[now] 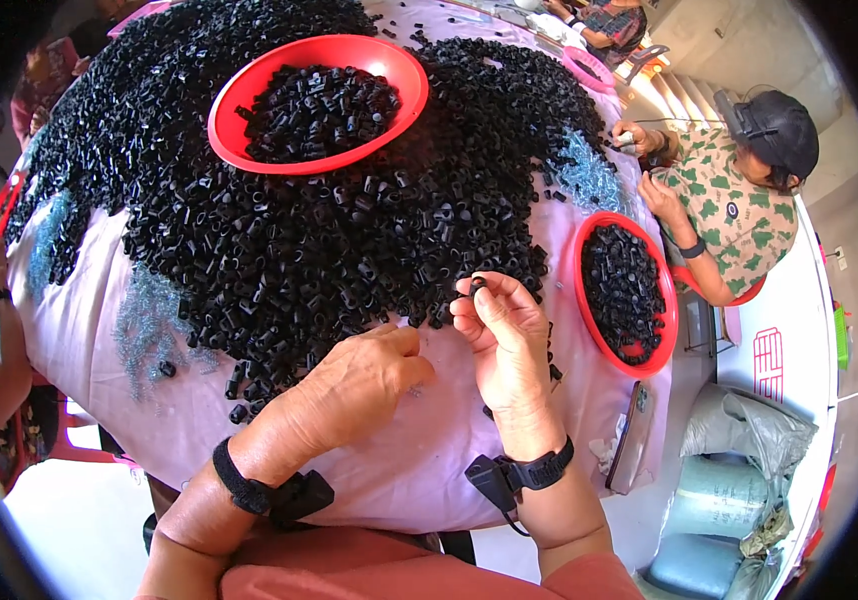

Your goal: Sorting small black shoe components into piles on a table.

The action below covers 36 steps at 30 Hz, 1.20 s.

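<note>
My right hand (509, 345) pinches a small black plastic part (477, 287) between thumb and forefinger, the other fingers curled in. To its left, my left hand (354, 385) is closed, thumb and fingers drawn together over the cloth. A tiny silvery bit shows by its fingertips, too small to name. Just beyond both hands spreads a big heap of loose black plastic parts (349, 235), many hollow and cap-like. A scatter of fine, bluish, spring-like pieces (149, 325) lies left of my left hand.
A red bowl (404, 85) of black parts rests on the heap; another red bowl (662, 345) stands at right. Near it lies a phone (633, 440) on the pink cloth (399, 490). A co-worker (739, 210) handles parts beside more bluish pieces (589, 175). Other people sit around.
</note>
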Motion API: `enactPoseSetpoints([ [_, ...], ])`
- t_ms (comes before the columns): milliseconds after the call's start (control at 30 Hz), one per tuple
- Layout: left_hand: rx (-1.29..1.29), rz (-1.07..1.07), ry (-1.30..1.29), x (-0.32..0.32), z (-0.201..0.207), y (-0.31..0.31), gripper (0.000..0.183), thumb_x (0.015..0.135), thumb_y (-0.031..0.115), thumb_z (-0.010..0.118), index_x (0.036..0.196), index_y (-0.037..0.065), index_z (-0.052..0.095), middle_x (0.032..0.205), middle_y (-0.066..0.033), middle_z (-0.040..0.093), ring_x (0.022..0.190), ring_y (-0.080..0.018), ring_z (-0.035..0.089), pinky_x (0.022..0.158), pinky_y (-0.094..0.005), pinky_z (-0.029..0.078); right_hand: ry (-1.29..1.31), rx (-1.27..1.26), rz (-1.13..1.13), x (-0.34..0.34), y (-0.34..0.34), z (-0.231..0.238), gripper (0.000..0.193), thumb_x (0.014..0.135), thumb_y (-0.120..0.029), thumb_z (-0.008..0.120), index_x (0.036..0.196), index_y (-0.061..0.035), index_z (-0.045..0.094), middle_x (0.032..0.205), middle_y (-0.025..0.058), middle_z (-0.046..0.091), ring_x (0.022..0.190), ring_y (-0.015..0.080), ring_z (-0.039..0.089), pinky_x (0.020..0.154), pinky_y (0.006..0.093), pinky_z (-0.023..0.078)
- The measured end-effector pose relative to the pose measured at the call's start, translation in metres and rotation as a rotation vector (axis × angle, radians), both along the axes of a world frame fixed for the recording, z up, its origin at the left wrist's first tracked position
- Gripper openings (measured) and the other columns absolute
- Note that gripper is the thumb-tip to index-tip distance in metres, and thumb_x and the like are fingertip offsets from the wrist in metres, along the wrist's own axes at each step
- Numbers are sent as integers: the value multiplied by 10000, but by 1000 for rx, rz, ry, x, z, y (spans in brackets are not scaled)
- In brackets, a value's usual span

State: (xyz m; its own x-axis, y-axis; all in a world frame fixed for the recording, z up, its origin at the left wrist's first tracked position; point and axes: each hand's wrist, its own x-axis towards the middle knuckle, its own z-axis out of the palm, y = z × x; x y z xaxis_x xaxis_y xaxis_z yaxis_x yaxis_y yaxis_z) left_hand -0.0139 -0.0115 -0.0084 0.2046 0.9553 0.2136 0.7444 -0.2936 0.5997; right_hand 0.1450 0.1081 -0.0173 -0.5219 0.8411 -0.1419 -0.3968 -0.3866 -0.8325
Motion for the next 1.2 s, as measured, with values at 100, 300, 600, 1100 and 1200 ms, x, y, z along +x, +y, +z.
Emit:
enactPoseSetpoints([
  [100, -38, 40, -26, 0, 1, 0, 184, 775, -6, 656, 956, 19, 684, 879, -136, 640, 832, -364, 651, 731, -446, 552, -17, -1, 12, -1, -1, 1, 150, 973, -73, 681, 1123, -56, 674, 1055, 67, 726, 875, 138, 716, 772, 261, 601],
  [300, -66, 105, -84, -3, 2, 0, 127, 783, 26, 678, 902, -2, 640, 859, -151, 636, 821, -370, 652, 720, -456, 545, -37, -4, 58, 1, -2, 0, 163, 968, -71, 686, 1131, -56, 677, 1058, 67, 728, 879, 137, 715, 776, 261, 600],
  [600, -60, 88, -115, -6, 3, 0, 116, 776, 35, 691, 870, -3, 633, 823, -153, 632, 772, -375, 646, 701, -454, 537, -70, 4, 128, 0, -2, 2, 165, 965, -65, 686, 1131, -60, 681, 1058, 62, 734, 885, 133, 716, 794, 264, 597],
  [1100, -17, 209, -335, -11, 27, 1, 63, 872, 6, 631, 929, -21, 632, 826, -172, 650, 745, -333, 675, 666, -395, 538, -90, 64, 187, 0, -4, 1, 153, 979, -78, 674, 1128, -45, 684, 1019, 47, 728, 860, 123, 710, 776, 260, 593],
  [1200, 92, 280, -377, -11, 27, 3, 91, 857, -50, 612, 947, -39, 623, 862, -199, 650, 764, -395, 671, 667, -421, 544, -159, 111, 197, -1, -5, 2, 157, 973, -84, 686, 1122, -37, 693, 991, 48, 729, 847, 119, 711, 761, 256, 593],
])
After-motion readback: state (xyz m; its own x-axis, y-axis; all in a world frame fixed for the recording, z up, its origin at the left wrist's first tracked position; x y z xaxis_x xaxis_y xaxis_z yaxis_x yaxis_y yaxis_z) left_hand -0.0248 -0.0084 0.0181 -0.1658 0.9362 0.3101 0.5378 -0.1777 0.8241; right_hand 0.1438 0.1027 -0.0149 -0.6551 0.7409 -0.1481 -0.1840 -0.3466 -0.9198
